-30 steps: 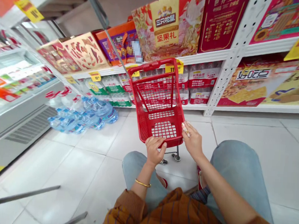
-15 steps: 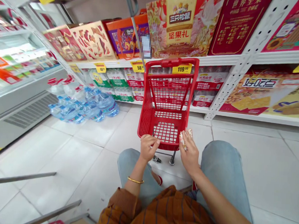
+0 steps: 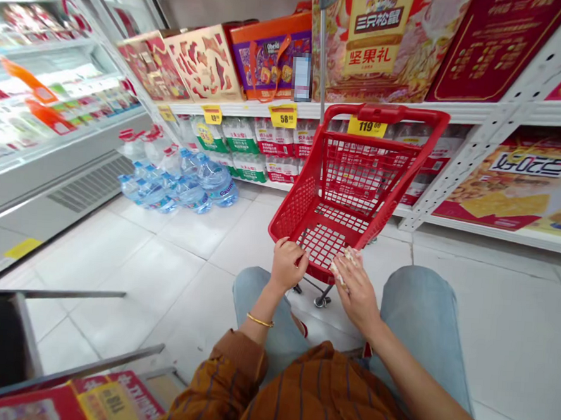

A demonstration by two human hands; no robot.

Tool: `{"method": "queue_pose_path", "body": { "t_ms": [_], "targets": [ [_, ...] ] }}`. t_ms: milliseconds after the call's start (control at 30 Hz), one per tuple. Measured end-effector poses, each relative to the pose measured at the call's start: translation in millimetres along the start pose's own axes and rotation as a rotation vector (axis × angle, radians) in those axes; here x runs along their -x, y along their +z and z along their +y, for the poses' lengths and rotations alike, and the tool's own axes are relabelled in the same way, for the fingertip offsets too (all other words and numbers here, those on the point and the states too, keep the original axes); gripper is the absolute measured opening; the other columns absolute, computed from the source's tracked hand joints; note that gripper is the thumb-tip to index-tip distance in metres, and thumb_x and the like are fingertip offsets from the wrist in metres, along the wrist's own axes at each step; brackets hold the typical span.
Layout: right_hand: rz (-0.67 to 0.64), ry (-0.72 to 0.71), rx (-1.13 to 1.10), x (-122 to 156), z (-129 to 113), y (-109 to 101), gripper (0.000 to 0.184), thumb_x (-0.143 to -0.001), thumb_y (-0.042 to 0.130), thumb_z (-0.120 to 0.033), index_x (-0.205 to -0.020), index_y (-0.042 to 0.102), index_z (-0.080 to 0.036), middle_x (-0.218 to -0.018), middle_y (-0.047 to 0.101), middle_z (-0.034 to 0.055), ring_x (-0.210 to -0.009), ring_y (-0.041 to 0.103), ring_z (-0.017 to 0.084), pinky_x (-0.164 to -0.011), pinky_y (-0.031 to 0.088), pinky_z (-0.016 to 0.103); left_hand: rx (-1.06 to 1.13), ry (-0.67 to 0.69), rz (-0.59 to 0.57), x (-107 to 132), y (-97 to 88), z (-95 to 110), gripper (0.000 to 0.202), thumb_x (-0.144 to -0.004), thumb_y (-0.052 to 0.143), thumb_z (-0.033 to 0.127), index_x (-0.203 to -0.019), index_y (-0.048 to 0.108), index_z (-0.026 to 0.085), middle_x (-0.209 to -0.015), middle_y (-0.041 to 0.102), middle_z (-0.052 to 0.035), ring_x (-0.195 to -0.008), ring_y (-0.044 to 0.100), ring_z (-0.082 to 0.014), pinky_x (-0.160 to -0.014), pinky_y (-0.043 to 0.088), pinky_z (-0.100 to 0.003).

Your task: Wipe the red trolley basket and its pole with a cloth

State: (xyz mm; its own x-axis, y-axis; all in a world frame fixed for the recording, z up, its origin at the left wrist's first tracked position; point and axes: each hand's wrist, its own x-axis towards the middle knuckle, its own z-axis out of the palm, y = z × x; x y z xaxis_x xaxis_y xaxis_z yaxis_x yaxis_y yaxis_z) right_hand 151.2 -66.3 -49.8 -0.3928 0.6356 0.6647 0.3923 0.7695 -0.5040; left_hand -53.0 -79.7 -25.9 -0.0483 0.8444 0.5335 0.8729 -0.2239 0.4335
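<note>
A small red plastic shopping cart [image 3: 291,204] stands between my knees, turned at an angle, its basket bare and its handle toward the shelves. My left hand [image 3: 288,265] is closed on the near left corner of the basket rim, with the fingers curled over the edge. At the near right corner, my right hand [image 3: 358,295] presses a crumpled whitish cloth [image 3: 353,257] against the rim. The cloth shows past the fingers; part of it is hidden under them. Below the basket, a wheel [image 3: 322,301] shows near my legs.
Shelves [image 3: 462,116] with boxed gifts and packed bottles run behind the cart. Large water bottles [image 3: 182,188] stand on the tiled floor to the left, beside a refrigerated case [image 3: 87,185]. A metal-framed stand [image 3: 76,294] with a red box [image 3: 59,402] is at lower left.
The cart has swivelled, its handle end swinging right. Both hands stay at the near rim, the right with the cloth moving slightly inward. The view has shifted left.
</note>
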Motion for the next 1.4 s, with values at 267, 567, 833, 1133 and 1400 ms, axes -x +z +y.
{"method": "queue_pose_path", "body": {
  "t_ms": [267, 567, 833, 1133, 1400],
  "targets": [
    [0.052, 0.002, -0.007, -8, -5, -10, 0.048, -0.089, 0.052, -0.019, -0.135, 0.045, -0.028, -0.119, 0.063, 0.009, -0.118, 0.056, 0.025, -0.104, 0.043, 0.055, 0.091, -0.002, 0.087, 36, 28.6, 56, 0.026, -0.095, 0.041, 0.019, -0.109, 0.063, 0.017, -0.111, 0.069, -0.0078, -0.115, 0.057, -0.0186, -0.108, 0.037, -0.043],
    [-0.128, -0.034, -0.078, -23, 6, -22, 0.028, -0.092, 0.048, -0.032, -0.116, 0.061, -0.026, -0.119, 0.06, 0.0099, -0.111, 0.057, 0.024, -0.094, 0.049, 0.045, 0.173, -0.018, 0.168, 44, 44.7, 44, 0.028, -0.096, 0.037, 0.02, -0.108, 0.062, 0.017, -0.107, 0.069, -0.0086, -0.12, 0.054, -0.0194, -0.112, 0.034, -0.048],
    [0.177, 0.183, -0.335, -48, -10, -21, 0.02, -0.095, 0.045, -0.026, -0.113, 0.053, -0.025, -0.112, 0.059, 0.0081, -0.112, 0.056, 0.02, -0.094, 0.047, 0.042, 0.19, 0.023, 0.198, 43, 46.7, 31, 0.025, -0.096, 0.038, 0.021, -0.103, 0.062, 0.018, -0.099, 0.069, -0.0069, -0.114, 0.056, -0.0203, -0.11, 0.035, -0.05],
    [-0.244, -0.076, -0.072, -58, 2, -18, 0.018, -0.096, 0.047, -0.026, -0.107, 0.061, -0.024, -0.106, 0.068, 0.0053, -0.112, 0.057, 0.023, -0.099, 0.042, 0.048, 0.174, 0.057, 0.184, 40, 43.4, 24, 0.023, -0.095, 0.04, 0.02, -0.1, 0.062, 0.018, -0.1, 0.068, -0.0079, -0.114, 0.057, -0.0209, -0.107, 0.037, -0.048],
    [-0.339, -0.258, 0.055, -63, 15, -24, 0.029, -0.098, 0.039, -0.024, -0.118, 0.059, -0.019, -0.122, 0.061, 0.0119, -0.111, 0.059, 0.018, -0.09, 0.052, 0.034, 0.214, 0.048, 0.191, 35, 43.0, 20, 0.023, -0.095, 0.04, 0.02, -0.099, 0.062, 0.018, -0.099, 0.068, -0.0074, -0.113, 0.056, -0.0211, -0.108, 0.035, -0.049]
  ]
}}
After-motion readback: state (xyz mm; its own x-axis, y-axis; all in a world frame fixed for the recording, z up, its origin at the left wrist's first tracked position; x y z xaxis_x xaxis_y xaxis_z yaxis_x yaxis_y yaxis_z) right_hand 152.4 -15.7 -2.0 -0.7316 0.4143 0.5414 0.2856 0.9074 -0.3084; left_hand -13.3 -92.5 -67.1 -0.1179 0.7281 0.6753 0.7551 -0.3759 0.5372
